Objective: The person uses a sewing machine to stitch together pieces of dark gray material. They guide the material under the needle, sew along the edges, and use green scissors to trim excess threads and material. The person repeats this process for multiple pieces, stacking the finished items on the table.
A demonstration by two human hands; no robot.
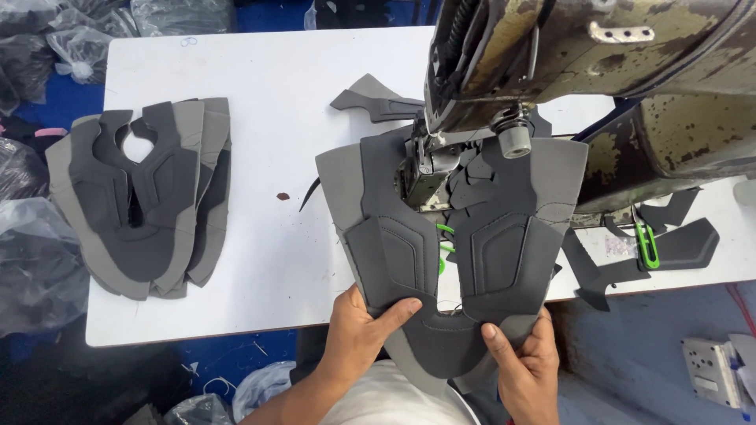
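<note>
A grey shoe upper piece (394, 236), U-shaped with darker stitched panels, lies flat under the needle area of a worn sewing machine (583, 55). My left hand (358, 334) pinches its near left lobe, thumb on top. My right hand (524, 366) holds the near right lobe the same way, thumb pressing the dark panel. The far end of the piece sits around the machine's post and presser foot (429, 165).
A stack of similar grey uppers (142, 197) lies at the left of the white table (268, 94). Loose dark cut pieces (370, 98) sit behind the machine and at the right (677, 244). Green-handled snips (646, 244) rest right. Plastic bags (35, 267) crowd the left.
</note>
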